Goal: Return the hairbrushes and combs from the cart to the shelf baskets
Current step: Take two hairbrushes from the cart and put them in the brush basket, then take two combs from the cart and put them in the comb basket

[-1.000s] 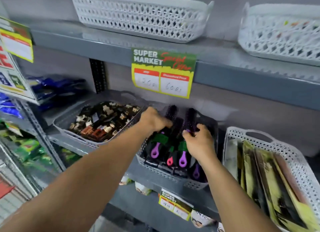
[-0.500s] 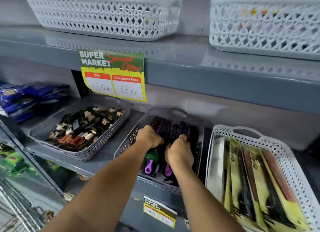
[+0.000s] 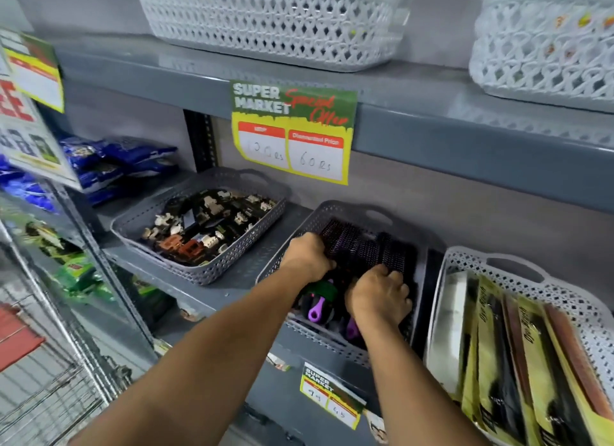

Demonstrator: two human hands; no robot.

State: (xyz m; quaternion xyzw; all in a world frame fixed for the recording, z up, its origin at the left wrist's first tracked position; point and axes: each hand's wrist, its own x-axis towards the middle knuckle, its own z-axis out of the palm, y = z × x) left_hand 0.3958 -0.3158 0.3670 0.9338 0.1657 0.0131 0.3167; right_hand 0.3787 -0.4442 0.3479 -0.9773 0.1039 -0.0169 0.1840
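A grey basket [image 3: 319,213] on the middle shelf holds several round hairbrushes [image 3: 362,246] with black and purple bristles and purple handles [image 3: 315,309]. Both my hands are inside it. My left hand [image 3: 307,256] presses on the brushes at the basket's left side, fingers curled over them. Near the front right of the basket, my right hand [image 3: 378,296] rests knuckles-up on the brushes, fingers curled down among them. Whether either hand actually grips a brush is hidden. A white basket [image 3: 465,259] at the right holds packaged combs [image 3: 498,339] in yellow sleeves.
Another grey basket [image 3: 159,262] of hair clips sits to the left. Two white baskets [image 3: 265,23] stand on the upper shelf, whose edge carries a price sign [image 3: 292,133]. A wire cart [image 3: 50,379] is at lower left beside racks of packets.
The camera has shifted, so the shelf sits more to the right in view. Both hands stay in the brush basket; my right hand has slid slightly toward its front right.
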